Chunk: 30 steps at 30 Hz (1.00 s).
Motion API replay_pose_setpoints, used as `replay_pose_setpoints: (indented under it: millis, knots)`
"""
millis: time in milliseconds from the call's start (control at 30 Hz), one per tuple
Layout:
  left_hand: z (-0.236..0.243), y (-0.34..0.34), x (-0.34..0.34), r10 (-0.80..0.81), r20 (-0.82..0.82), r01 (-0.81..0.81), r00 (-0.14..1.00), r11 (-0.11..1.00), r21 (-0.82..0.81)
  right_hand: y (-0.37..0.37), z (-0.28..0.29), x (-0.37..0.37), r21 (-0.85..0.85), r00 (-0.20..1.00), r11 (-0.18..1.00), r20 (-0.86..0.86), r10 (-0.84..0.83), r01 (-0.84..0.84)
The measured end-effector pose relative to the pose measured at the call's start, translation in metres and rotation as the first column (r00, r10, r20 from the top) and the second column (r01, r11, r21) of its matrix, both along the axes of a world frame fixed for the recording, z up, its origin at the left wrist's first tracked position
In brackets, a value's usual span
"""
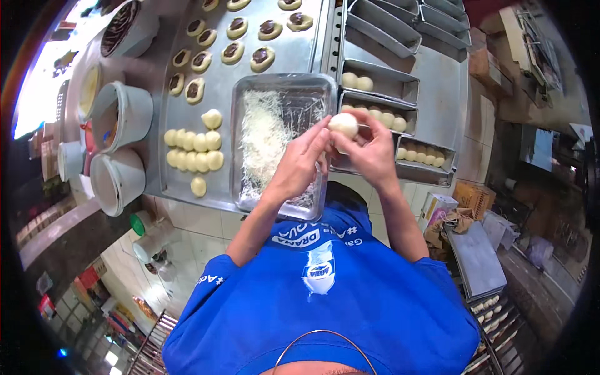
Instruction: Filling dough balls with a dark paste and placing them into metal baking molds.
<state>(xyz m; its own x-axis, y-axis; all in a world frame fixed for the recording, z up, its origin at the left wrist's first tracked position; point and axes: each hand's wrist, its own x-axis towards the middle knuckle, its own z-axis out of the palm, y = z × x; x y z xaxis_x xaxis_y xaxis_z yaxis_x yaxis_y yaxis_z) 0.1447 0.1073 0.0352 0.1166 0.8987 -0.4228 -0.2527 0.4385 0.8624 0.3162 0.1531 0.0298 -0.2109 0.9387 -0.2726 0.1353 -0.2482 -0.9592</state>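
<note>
A smooth, pale dough ball (343,125) is held up between my two hands, over the right rim of a metal tray (237,144) holding shredded cheese (265,134). My right hand (373,153) curls its thumb and fingers round the ball. From the other side, my left hand (301,161) presses its fingertips against it; part of its grip is hidden. Just beyond my right hand, a loaf tin (409,114) contains a row of dough balls, partly covered by my fingers. Another tin (449,169) with several balls lies nearer, and a farther tin (400,84) has two.
On the left, a large baking sheet (219,119) bears rows of dough balls (194,140) and flattened dough rounds with dark filling (232,52). White buckets (119,181) line its left side. More loaf tins (384,28) sit at the far right, with cardboard boxes (490,72) beyond.
</note>
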Motion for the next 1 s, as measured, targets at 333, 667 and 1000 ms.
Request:
replay_pose_setpoints:
  millis: [333, 667, 1000]
  knots:
    - [-0.075, 0.122, 0.039, 0.472, -0.867, 0.408, 0.160, 0.768, 0.493, 0.160, -0.095, 0.071, 0.014, 0.563, 0.989, 0.824, 0.072, -0.148]
    - [-0.079, 0.173, 0.059, -0.088, -0.984, 0.443, 0.157, 0.896, -0.010, 0.177, -0.117, 0.088, -0.086, 0.700, 0.959, 0.665, 0.258, -0.271]
    - [-0.077, 0.172, 0.058, -0.131, -0.963, 0.459, 0.237, 0.888, -0.008, 0.174, -0.111, 0.076, -0.128, 0.645, 0.975, 0.733, 0.215, -0.180]
